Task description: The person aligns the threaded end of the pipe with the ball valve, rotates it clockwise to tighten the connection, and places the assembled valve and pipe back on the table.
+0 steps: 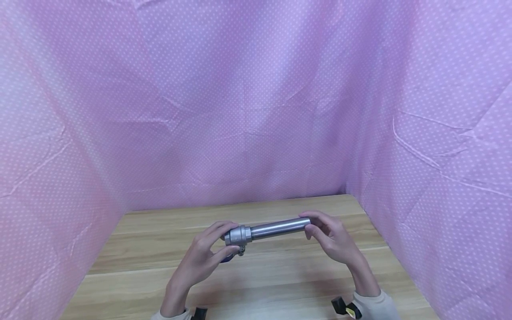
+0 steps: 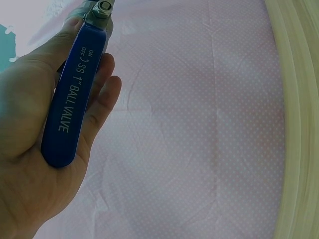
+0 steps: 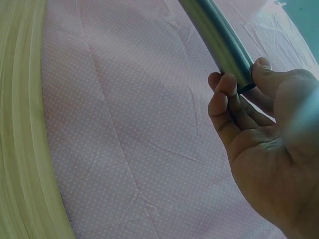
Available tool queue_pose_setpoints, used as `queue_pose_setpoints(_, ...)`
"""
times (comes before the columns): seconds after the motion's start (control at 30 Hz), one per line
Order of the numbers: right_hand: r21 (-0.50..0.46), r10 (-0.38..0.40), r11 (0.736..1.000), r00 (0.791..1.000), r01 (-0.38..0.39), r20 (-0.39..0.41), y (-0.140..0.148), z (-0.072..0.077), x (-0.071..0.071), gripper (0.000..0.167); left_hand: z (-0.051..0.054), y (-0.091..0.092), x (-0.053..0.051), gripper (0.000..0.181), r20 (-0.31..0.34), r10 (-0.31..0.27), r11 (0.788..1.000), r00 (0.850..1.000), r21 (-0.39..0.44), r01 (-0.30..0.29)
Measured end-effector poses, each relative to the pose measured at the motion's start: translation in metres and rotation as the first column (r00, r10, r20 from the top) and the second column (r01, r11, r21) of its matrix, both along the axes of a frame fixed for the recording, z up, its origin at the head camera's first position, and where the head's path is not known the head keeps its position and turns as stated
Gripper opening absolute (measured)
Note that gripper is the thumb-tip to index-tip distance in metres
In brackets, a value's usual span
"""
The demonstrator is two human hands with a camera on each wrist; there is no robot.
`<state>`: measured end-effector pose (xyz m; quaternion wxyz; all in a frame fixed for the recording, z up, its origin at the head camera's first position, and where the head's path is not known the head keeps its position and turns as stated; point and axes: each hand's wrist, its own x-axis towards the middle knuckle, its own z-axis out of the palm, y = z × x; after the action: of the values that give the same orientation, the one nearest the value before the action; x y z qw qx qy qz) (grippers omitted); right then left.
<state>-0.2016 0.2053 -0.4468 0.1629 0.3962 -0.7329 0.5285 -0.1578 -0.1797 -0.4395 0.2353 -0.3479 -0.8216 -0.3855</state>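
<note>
My left hand (image 1: 203, 256) grips the steel body of a ball valve (image 1: 237, 236), thumb on the near side and fingers over the far side. Its blue lever handle (image 2: 71, 97), printed "SS 1" BALL VALVE", lies along the palm in the left wrist view. A plain steel pipe (image 1: 280, 228) runs from the valve's right end, slightly raised toward the right; whatever joins the two is hidden inside the fitting. At the pipe's far end my right hand (image 1: 334, 238) pinches it between thumb and fingers. Both hands hold the assembly above the table.
The wooden table (image 1: 136, 249) spreads beneath the hands. Pink polka-dot cloth (image 1: 240, 111) stands behind it and along both sides. Black straps with small dark blocks sit at both wrists, by the pale sleeves (image 1: 376, 306).
</note>
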Motion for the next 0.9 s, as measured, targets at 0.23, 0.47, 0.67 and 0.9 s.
queue_pose_setpoints(0.23,-0.015,-0.004,1.0,0.999,0.004,0.032,-0.001,0.0019,0.0027,0.048,-0.0012,-0.0001,-0.0004,0.061,-0.01,0.015,1.0,1.0,-0.012,-0.016)
queue_pose_setpoints(0.47,-0.042,0.038,0.998,0.999,-0.038,-0.002,-0.0018,0.0008,0.0011,0.052,-0.0012,-0.0002,-0.0011,0.063,-0.017,0.02,1.0,1.0,-0.015,-0.02)
queue_pose_setpoints(0.67,-0.04,0.025,0.999,1.0,-0.025,-0.009,-0.0022,0.0007,0.0011,0.052,-0.0009,-0.0002,-0.0012,0.061,-0.019,0.017,1.0,1.0,-0.011,-0.017)
queue_pose_setpoints(0.9,-0.021,-0.001,1.0,0.999,0.0,-0.034,-0.0012,0.0004,0.001,0.05,-0.0003,0.0001,-0.0013,0.061,-0.02,0.009,1.0,1.0,-0.008,-0.009)
